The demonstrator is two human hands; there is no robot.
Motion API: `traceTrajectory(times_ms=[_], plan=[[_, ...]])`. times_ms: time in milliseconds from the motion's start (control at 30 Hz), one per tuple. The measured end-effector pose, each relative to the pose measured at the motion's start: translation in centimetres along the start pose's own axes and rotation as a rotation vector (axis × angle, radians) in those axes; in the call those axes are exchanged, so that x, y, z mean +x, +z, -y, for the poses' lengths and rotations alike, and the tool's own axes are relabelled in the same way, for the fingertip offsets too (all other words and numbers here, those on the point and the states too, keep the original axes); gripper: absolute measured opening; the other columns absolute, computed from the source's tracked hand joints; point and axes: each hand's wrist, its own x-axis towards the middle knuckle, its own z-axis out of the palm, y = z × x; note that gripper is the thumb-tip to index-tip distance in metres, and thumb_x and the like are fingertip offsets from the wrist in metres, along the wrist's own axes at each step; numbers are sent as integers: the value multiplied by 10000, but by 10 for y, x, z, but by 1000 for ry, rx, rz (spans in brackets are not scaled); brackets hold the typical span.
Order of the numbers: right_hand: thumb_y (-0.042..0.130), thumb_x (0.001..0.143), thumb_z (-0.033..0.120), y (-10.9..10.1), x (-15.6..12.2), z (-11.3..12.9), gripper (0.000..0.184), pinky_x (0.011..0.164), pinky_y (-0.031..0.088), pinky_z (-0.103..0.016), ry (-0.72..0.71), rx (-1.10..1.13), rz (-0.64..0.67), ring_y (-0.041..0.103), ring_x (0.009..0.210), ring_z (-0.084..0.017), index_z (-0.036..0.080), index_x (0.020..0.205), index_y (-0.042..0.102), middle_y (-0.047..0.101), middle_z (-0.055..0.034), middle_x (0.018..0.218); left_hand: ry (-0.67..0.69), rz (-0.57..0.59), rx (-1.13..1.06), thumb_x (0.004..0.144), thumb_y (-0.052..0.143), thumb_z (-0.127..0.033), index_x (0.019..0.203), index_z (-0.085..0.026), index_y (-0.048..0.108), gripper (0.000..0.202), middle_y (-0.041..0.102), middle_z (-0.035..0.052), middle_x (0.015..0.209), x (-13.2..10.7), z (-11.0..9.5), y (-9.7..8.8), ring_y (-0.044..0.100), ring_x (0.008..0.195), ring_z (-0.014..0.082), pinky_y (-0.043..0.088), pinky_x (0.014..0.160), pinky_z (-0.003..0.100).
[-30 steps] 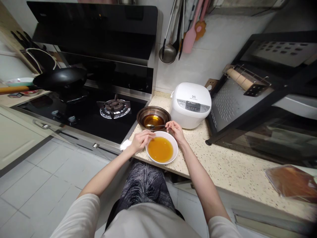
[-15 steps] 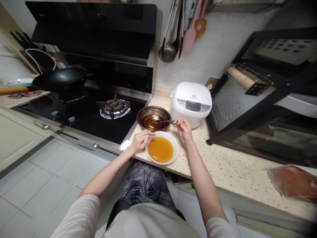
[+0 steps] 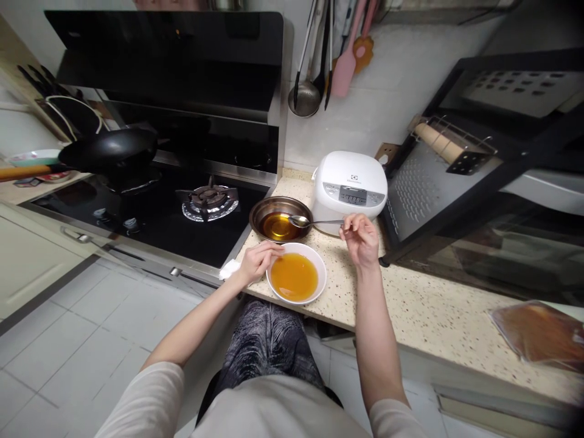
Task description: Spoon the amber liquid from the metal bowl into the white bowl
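A white bowl (image 3: 322, 281) of cloudy orange-yellow liquid stands at the counter's front edge. My left hand (image 3: 260, 261) grips its upper left rim, fingers and thumb closed on it. Behind the bowl sits a metal basin (image 3: 256, 214) with clear amber liquid at its bottom. My right hand (image 3: 360, 238) pinches the handle end of a metal spoon (image 3: 301, 222), right of the basin. The spoon lies nearly level, its bowl over the basin's right side. Whether liquid is in the spoon, I cannot tell.
A white rice cooker (image 3: 350, 182) stands right behind the spoon. To the left is a gas stove (image 3: 210, 201) with a black wok (image 3: 109, 152) on its far burner. A crumpled white tissue (image 3: 229, 269) lies by my left hand. A bagged brown item (image 3: 538, 331) rests far right.
My right hand has moved to the right with the spoon, whose bowl has shifted from the basin's middle toward its right rim. My left hand stays on the white bowl.
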Motion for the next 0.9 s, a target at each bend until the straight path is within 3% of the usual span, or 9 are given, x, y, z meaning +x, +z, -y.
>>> traceTrajectory(times_ms=[200,367,533,900], plan=[[719,789,598,-6,-3,12,477,438,335,-263,51,6,55,393,585,-173,242,595,468,419,-23,608,11,-13,-7,1063,338,-287,1008,-158,765,450,766,118,1083,1,0,0,716,1026,218,583,926,401],[710,830,539,-12,-5,12,428,427,309,-272,105,50,217,392,545,-164,232,600,521,451,-24,582,-6,-40,-25,1065,351,-303,974,-153,765,450,771,123,1058,1,0,1,724,1000,217,573,921,408],[710,835,554,-13,-6,7,423,446,334,-285,154,11,336,421,529,-157,219,626,557,511,-28,602,-83,-151,-106,1079,327,-354,909,-146,758,507,777,125,1011,2,1,-1,731,960,218,577,868,409],[784,799,499,-13,-7,8,354,442,323,-259,128,24,303,434,502,-107,188,700,645,549,-9,648,-79,-208,-117,1087,310,-356,839,-144,755,551,775,110,959,10,-1,-7,729,935,206,597,789,372]])
